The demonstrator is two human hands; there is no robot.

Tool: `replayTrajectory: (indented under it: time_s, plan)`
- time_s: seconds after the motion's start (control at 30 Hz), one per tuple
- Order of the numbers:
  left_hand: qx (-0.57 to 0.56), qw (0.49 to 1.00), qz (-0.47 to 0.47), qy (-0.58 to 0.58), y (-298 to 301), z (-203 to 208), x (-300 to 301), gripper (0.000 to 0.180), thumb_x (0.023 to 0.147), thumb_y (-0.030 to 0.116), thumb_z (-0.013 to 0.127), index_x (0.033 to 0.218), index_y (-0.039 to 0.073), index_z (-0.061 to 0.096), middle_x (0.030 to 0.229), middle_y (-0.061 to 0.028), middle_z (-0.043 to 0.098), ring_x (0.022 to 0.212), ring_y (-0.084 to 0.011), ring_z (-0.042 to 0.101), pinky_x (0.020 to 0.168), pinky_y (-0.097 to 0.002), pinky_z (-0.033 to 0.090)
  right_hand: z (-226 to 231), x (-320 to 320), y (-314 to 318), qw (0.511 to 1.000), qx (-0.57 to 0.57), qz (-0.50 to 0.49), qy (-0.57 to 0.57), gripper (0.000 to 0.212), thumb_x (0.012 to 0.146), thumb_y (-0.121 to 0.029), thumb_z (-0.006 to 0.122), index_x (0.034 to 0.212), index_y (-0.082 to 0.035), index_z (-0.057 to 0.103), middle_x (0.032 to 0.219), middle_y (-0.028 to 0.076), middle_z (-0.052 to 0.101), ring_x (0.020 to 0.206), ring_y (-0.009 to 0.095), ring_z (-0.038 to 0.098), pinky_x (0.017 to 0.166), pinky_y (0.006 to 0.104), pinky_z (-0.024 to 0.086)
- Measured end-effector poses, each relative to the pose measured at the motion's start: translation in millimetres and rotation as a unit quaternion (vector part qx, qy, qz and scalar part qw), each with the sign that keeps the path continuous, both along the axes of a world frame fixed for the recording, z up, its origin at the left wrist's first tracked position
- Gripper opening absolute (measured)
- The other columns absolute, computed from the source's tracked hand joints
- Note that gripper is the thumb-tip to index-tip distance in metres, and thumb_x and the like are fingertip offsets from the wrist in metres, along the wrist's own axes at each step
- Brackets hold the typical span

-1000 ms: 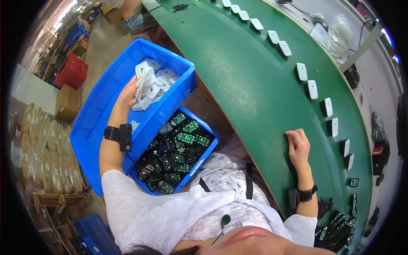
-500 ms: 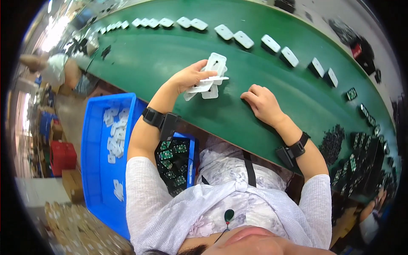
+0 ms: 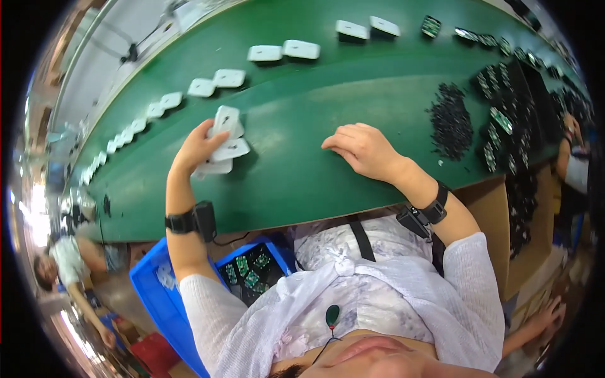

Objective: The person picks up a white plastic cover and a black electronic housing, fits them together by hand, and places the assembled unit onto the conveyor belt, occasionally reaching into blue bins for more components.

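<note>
My left hand (image 3: 200, 150) grips several white plastic covers (image 3: 228, 148), fanned out one over another above the green table (image 3: 283, 189). They are flat, with rounded corners and a small dark mark on the upper ones. Off to the right, my right hand (image 3: 362, 150) is closed over the tabletop, thumb and fingers curled together, and nothing shows in it. Beyond both hands runs a row of dark boxes with white tops (image 3: 302, 49), mostly set in pairs along the table's far side.
A heap of small black parts (image 3: 451, 123) lies right of my right hand, near stacked green circuit boards (image 3: 501, 120). Below the table edge at left stand a blue bin (image 3: 165, 309) and a smaller one with circuit boards (image 3: 252, 277). Other people are at both sides.
The view has turned to the right, bringing the black heap and boards nearer the middle. The covers in my left hand are now spread in a flatter fan. My right hand stays closed.
</note>
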State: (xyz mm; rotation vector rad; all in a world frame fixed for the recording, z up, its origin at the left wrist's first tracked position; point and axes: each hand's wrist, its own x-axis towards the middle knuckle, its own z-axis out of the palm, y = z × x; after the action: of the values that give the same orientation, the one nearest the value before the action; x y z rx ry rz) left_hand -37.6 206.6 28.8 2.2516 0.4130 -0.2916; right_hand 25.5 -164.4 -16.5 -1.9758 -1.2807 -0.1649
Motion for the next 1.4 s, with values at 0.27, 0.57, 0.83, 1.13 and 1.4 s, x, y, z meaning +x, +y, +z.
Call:
replayTrajectory:
  time_s: [0.27, 0.57, 0.83, 1.13, 1.4]
  plan:
    - [0.169, 0.981, 0.063, -0.072, 2.8, -16.5, 5.0, 0.035, 0.090, 0.028, 0.064, 0.118, 0.008, 0.060, 0.085, -0.0069, 0.061, 0.076, -0.0151, 0.056, 0.070, -0.0294, 0.046, 33.2, 11.4, -83.7, 0.988, 0.016, -0.151, -0.018, 0.012, 0.082, -0.005, 0.065, 0.094, -0.008, 0.066, 0.081, 0.006, 0.063, 0.075, 0.026, 0.060, 0.067, 0.0357, 0.047]
    - [0.225, 0.952, 0.163, -0.129, 3.9, -33.1, -8.5, 0.035, 0.092, 0.031, 0.062, 0.117, 0.007, 0.062, 0.103, -0.0104, 0.067, 0.082, -0.0172, 0.061, 0.075, -0.0298, 0.048, 66.7, -12.2, -217.9, 0.838, -0.275, -0.465, -0.070, 0.046, 0.072, -0.029, 0.076, 0.113, -0.011, 0.062, 0.110, 0.007, 0.059, 0.100, 0.027, 0.058, 0.081, 0.0362, 0.050]
    - [0.266, 0.929, 0.047, -0.252, -11.8, -43.6, 0.3, 0.025, 0.091, 0.020, 0.062, 0.109, 0.003, 0.067, 0.106, -0.0128, 0.068, 0.101, -0.0230, 0.063, 0.090, -0.0332, 0.046, 40.7, -27.5, -239.8, 0.835, -0.260, -0.484, -0.029, 0.054, 0.081, -0.009, 0.069, 0.132, -0.014, 0.051, 0.119, 0.013, 0.053, 0.107, 0.034, 0.054, 0.091, 0.0387, 0.045]
    - [0.470, 0.829, 0.001, -0.304, -88.0, -20.6, -7.1, 0.040, 0.082, 0.029, 0.069, 0.116, 0.011, 0.061, 0.119, -0.0058, 0.061, 0.115, -0.0272, 0.051, 0.100, -0.0430, 0.037, 41.7, -10.5, -169.5, 0.908, 0.146, -0.312, 0.238, 0.050, 0.079, 0.010, 0.063, 0.124, -0.003, 0.045, 0.120, 0.010, 0.051, 0.110, 0.019, 0.053, 0.098, 0.0314, 0.042]
    - [0.361, 0.876, -0.092, -0.306, -163.3, -45.3, -4.6, 0.044, 0.078, 0.016, 0.071, 0.119, 0.009, 0.056, 0.121, -0.0119, 0.056, 0.117, -0.0294, 0.050, 0.099, -0.0441, 0.038, 8.0, -2.3, -65.0, 0.914, 0.193, -0.134, 0.330, 0.046, 0.079, 0.008, 0.064, 0.120, -0.003, 0.044, 0.121, 0.011, 0.051, 0.114, 0.021, 0.052, 0.101, 0.0333, 0.040]
